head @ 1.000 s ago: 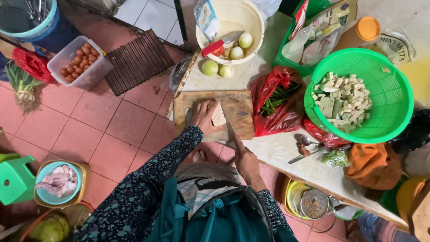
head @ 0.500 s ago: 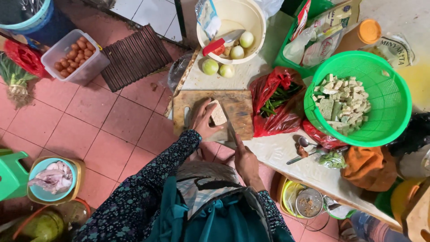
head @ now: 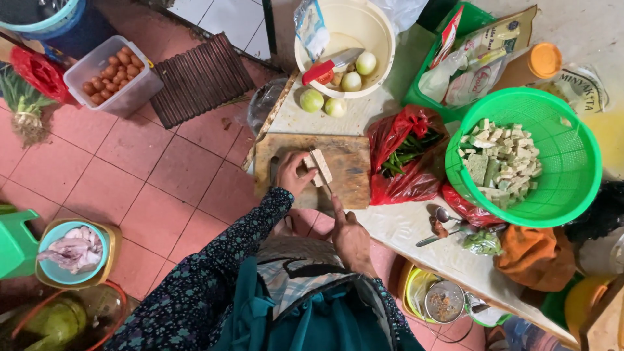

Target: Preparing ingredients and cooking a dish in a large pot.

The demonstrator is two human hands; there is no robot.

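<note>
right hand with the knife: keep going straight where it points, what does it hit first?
The right hand points its knife up the picture at the pale block on the wooden cutting board. That block comes first; the left hand steadies it. Depth unclear.

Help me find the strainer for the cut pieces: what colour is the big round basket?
Bright green plastic mesh basket, clearest in the head view.

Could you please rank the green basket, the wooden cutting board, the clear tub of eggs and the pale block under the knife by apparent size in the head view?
1. green basket
2. wooden cutting board
3. clear tub of eggs
4. pale block
</note>
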